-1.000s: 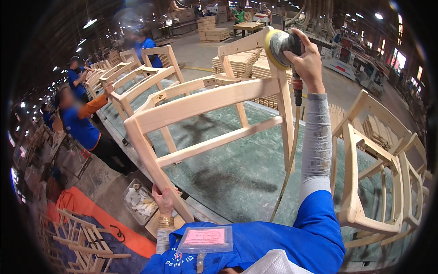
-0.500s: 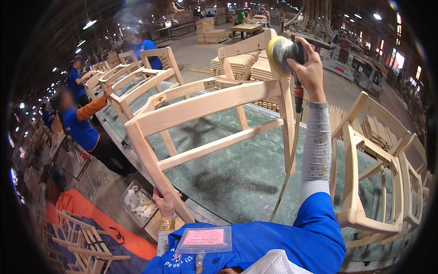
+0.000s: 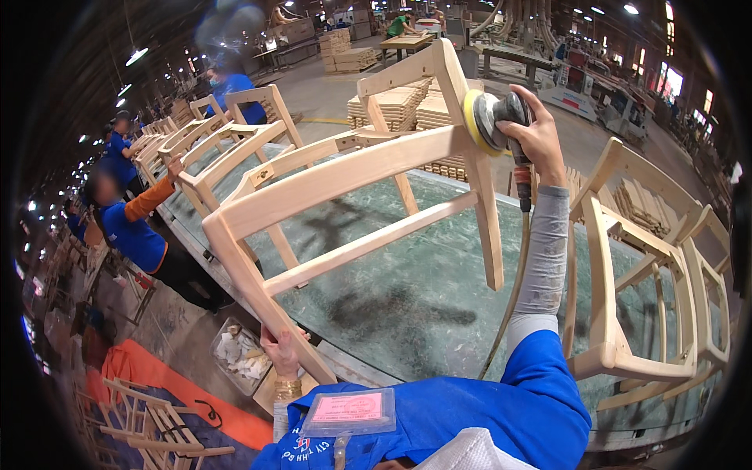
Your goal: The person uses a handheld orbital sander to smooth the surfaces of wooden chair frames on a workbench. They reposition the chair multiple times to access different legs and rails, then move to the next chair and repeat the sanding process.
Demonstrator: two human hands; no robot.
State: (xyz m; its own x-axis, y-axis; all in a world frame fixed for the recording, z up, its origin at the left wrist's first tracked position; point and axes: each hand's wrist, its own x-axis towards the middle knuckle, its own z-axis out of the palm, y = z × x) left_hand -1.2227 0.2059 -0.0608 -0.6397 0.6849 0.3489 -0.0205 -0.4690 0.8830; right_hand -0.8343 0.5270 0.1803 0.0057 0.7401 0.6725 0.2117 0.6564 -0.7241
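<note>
A pale wooden chair frame (image 3: pixel 345 186) lies tipped on its side across the green-topped worktable (image 3: pixel 392 313). My left hand (image 3: pixel 282 351) is closed round the lower end of its near leg, by the table edge. In my right hand (image 3: pixel 539 145) is a round orbital sander (image 3: pixel 492 121) with a yellow pad, gripped from above and behind. The pad stands on edge against the outer face of the chair's far post, close to where the long rail meets it. A hose (image 3: pixel 513 305) runs from the sander down past my right forearm.
More chair frames stand at the right (image 3: pixel 607 313) and in a row (image 3: pixel 227 168) along the table's far left. A co-worker (image 3: pixel 141 235) in blue holds one of them. A clear bin of scraps (image 3: pixel 239 356) sits below the left table edge. Stacked wooden parts (image 3: pixel 392 106) stand beyond.
The sander has slid down along the chair's far post, toward the rail joint, with my right hand on it. My left hand keeps its hold on the leg. The whole view has shifted slightly.
</note>
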